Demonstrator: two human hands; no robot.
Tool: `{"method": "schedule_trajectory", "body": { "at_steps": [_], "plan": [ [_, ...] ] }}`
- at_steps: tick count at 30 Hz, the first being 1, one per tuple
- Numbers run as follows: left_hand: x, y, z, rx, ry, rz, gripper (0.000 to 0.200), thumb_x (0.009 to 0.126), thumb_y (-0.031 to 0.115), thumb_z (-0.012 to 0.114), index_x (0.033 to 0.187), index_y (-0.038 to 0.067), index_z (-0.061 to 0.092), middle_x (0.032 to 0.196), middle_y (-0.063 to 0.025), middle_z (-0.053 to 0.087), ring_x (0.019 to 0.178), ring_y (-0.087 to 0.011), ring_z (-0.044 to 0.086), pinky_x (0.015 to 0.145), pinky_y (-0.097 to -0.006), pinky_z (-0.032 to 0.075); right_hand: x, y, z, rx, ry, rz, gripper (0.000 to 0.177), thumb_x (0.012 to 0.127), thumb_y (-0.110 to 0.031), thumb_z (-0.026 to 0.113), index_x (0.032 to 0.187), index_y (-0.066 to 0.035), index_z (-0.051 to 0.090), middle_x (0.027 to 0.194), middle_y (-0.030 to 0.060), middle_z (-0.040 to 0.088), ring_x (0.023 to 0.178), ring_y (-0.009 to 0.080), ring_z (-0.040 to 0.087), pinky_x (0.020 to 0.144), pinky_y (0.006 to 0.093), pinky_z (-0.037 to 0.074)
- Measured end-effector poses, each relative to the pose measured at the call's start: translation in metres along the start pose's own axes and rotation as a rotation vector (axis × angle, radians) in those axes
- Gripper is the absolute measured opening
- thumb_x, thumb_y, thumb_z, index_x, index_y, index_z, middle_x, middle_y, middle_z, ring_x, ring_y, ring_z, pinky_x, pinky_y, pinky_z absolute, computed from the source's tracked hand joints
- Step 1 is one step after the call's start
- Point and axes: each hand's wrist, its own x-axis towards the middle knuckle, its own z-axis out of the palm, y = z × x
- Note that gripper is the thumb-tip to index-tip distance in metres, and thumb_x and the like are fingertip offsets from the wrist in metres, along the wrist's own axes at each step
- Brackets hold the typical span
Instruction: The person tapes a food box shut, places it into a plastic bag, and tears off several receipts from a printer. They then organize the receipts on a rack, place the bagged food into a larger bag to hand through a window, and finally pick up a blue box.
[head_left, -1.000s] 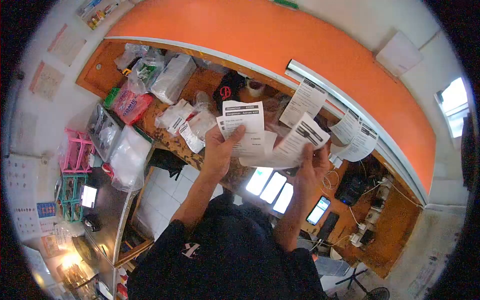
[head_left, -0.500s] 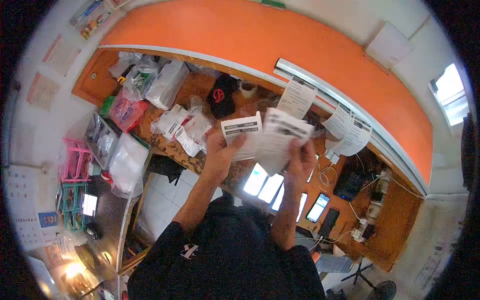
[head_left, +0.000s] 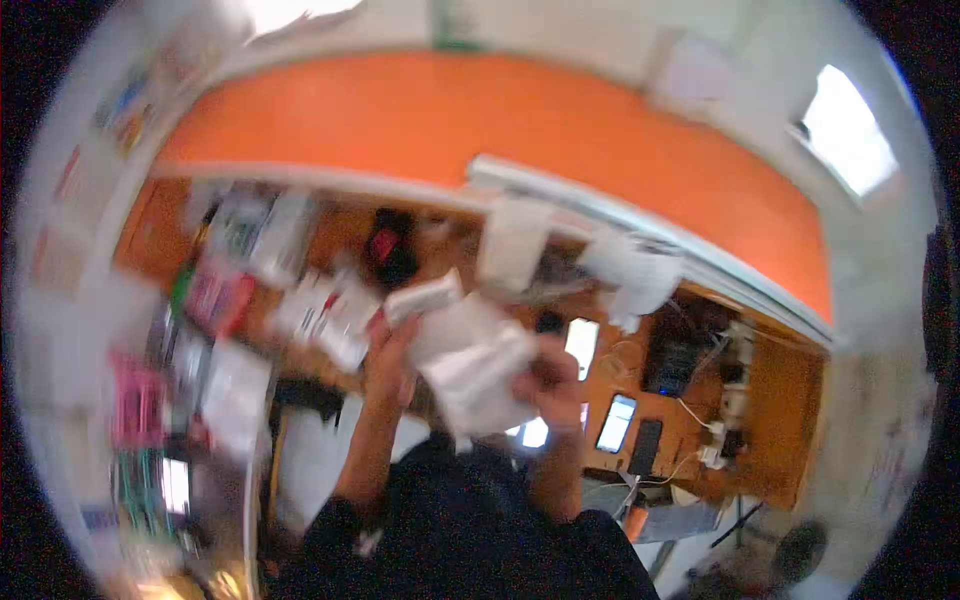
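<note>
My left hand (head_left: 392,350) is closed on a small bundle of white paper slips (head_left: 425,296), thumb on top. A larger sheaf of white paper slips (head_left: 475,370) spreads between my hands, and its lower end hangs in front of my chest. On the right side of this sheaf my right hand (head_left: 552,380) grips the paper with curled fingers. Motion blur hides the print on the slips. Several lit phones lie on the desk just beyond my right hand, among them one phone (head_left: 581,348) standing out brightly.
Another lit phone (head_left: 616,423) lies beside a dark phone (head_left: 647,446), with white charging cables (head_left: 690,410) and a black box (head_left: 672,360). Paper sheets (head_left: 632,270) hang from the shelf rail. Plastic-wrapped packets (head_left: 325,318), a black cap (head_left: 392,246) and a pink bag (head_left: 220,296) sit left.
My hands and the slips have moved lower, towards my chest, and the sheaf has turned. The head view has shifted and blurred.
</note>
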Motion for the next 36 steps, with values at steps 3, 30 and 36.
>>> {"method": "schedule_trajectory", "body": {
  "at_steps": [3, 30, 36],
  "plan": [
    [0.011, -0.029, 0.017, -0.207, -0.144, -0.019, 0.043, 0.097, 0.037, 0.047, 0.123, 0.004, 0.055, 0.118, -0.0115, 0.062, 0.108, -0.0263, 0.060, 0.093, -0.0425, 0.049, 0.027, 0.036, 0.006, -0.745, 0.169, -0.143, 0.027, 0.083, -0.021, 0.071, 0.101, -0.002, 0.063, 0.089, 0.0129, 0.066, 0.084, 0.0258, 0.065, 0.076, 0.0356, 0.051],
    [0.030, -0.020, 0.167, -0.110, -0.086, -0.005, 0.049, 0.100, 0.033, 0.045, 0.143, 0.013, 0.035, 0.109, -0.0128, 0.062, 0.083, -0.0251, 0.066, 0.068, -0.0417, 0.057, -0.066, 0.039, -0.135, -0.382, -0.069, 0.351, 0.036, 0.093, -0.031, 0.062, 0.117, -0.003, 0.061, 0.093, 0.0129, 0.068, 0.081, 0.0206, 0.065, 0.076, 0.0348, 0.050],
    [0.045, -0.021, 0.158, -0.174, -0.140, 0.038, 0.048, 0.100, 0.030, 0.044, 0.145, 0.012, 0.036, 0.118, -0.0133, 0.059, 0.097, -0.0251, 0.062, 0.083, -0.0415, 0.053, -0.059, 0.045, -0.140, -0.452, 0.011, 0.283, 0.033, 0.093, -0.032, 0.062, 0.108, -0.004, 0.066, 0.086, 0.0113, 0.068, 0.077, 0.0152, 0.064, 0.071, 0.0326, 0.049]
  ]
}}
